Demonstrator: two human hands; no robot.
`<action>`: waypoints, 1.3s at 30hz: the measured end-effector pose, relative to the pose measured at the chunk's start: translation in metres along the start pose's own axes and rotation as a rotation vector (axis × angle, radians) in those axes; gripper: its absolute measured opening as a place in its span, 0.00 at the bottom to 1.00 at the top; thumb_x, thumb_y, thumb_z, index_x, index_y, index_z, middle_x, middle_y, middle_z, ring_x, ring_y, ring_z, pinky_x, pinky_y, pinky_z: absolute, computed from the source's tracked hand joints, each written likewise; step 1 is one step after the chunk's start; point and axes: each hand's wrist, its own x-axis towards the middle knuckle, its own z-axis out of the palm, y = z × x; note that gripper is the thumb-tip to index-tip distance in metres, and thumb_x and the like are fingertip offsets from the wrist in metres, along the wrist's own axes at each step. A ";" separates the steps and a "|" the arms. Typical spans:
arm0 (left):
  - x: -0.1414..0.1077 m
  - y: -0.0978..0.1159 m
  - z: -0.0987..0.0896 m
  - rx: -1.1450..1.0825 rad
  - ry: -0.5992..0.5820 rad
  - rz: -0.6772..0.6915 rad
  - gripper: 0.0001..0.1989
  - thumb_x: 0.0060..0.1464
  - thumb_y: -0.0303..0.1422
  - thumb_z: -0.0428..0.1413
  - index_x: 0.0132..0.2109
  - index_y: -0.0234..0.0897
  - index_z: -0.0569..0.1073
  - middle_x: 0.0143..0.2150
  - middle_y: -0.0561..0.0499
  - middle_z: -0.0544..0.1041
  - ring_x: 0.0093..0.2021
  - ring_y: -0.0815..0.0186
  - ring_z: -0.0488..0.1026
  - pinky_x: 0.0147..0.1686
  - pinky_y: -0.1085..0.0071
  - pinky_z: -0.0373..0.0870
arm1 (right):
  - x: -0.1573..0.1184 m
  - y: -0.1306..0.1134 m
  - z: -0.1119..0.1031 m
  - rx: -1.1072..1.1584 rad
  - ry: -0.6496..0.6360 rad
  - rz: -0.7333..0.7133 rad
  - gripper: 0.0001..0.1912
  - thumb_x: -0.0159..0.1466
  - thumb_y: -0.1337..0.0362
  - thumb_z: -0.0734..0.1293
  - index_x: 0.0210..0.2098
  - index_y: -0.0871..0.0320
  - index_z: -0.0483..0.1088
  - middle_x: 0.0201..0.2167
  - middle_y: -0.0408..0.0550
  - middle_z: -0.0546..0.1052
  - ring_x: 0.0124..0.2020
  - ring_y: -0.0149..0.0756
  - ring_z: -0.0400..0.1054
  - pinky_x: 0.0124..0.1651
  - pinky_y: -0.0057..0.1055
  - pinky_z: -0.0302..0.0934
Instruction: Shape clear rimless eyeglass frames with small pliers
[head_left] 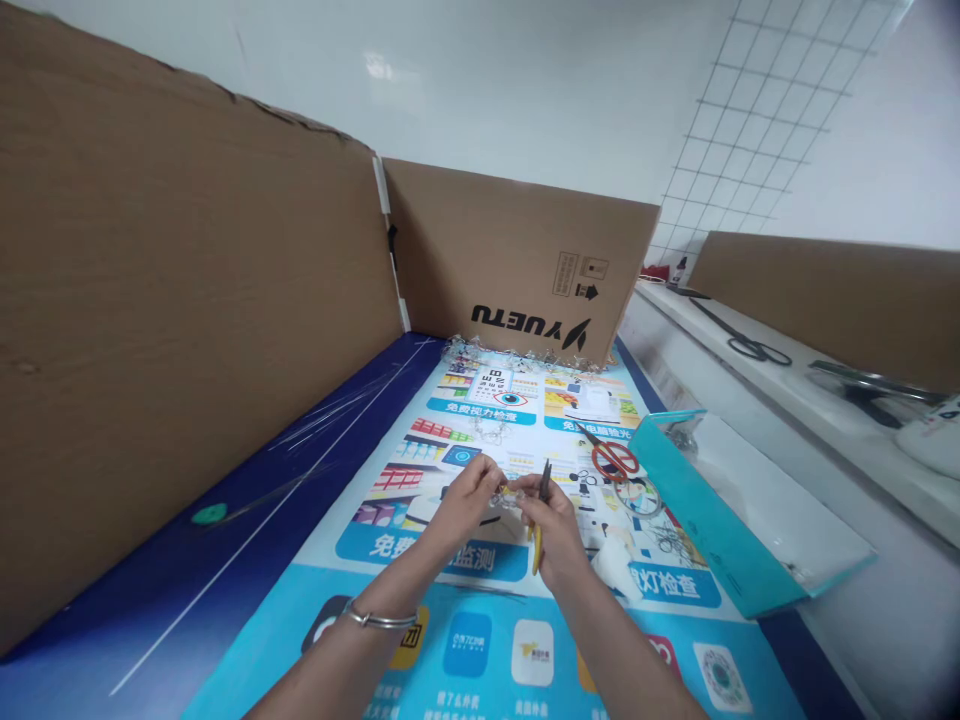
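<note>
Two hands: left hand (463, 500) with fingers (484, 475) pinching a small shiny tangle (508, 496); right hand (555, 530) with fingers (534, 490) closed around yellow-handled pliers (536, 548).
Tangle: between the hands, above a printed poster (480, 560).
Nearby: red scissors (615, 458), beside a teal tray (720, 530).

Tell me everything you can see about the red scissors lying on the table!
These are red-handled scissors. They have two big plastic-looking finger loops and thin, dark metal blades. The blades point away from the tray, up and to the left, and it is hard to tell whether they are fully closed. The scissors lie flat on a colourful printed mat, close to a teal tray. Nobody is holding them.
</note>
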 end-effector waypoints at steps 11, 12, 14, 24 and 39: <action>0.001 -0.005 0.000 0.104 0.044 -0.044 0.10 0.55 0.36 0.43 0.31 0.38 0.65 0.27 0.55 0.67 0.30 0.68 0.64 0.31 0.73 0.60 | 0.006 0.006 -0.006 0.022 -0.052 0.026 0.12 0.48 0.69 0.65 0.34 0.57 0.69 0.30 0.42 0.73 0.27 0.27 0.61 0.30 0.23 0.52; 0.001 -0.005 0.000 0.118 0.048 -0.047 0.10 0.54 0.35 0.43 0.30 0.38 0.65 0.26 0.55 0.67 0.29 0.68 0.64 0.31 0.74 0.59 | 0.006 0.006 -0.006 0.028 -0.060 0.028 0.12 0.48 0.70 0.65 0.34 0.57 0.69 0.30 0.42 0.73 0.27 0.27 0.60 0.30 0.23 0.53; 0.001 -0.004 0.000 0.141 0.063 -0.047 0.10 0.54 0.36 0.44 0.29 0.38 0.64 0.26 0.55 0.66 0.29 0.68 0.63 0.30 0.74 0.59 | 0.007 0.006 -0.006 0.027 -0.062 0.045 0.12 0.48 0.69 0.65 0.34 0.58 0.68 0.30 0.42 0.73 0.26 0.26 0.60 0.29 0.23 0.53; 0.002 0.000 -0.001 0.097 0.137 -0.025 0.12 0.55 0.38 0.42 0.29 0.37 0.64 0.25 0.54 0.67 0.27 0.69 0.64 0.30 0.73 0.59 | 0.011 -0.003 -0.008 -0.187 0.036 0.053 0.17 0.52 0.55 0.66 0.39 0.56 0.68 0.34 0.46 0.73 0.37 0.35 0.65 0.33 0.26 0.57; 0.008 -0.001 -0.009 0.025 0.195 0.034 0.13 0.57 0.37 0.41 0.30 0.37 0.63 0.26 0.54 0.67 0.26 0.70 0.65 0.30 0.72 0.60 | 0.014 -0.017 -0.006 0.333 0.041 0.526 0.20 0.58 0.45 0.57 0.30 0.58 0.63 0.17 0.41 0.67 0.24 0.34 0.67 0.26 0.31 0.60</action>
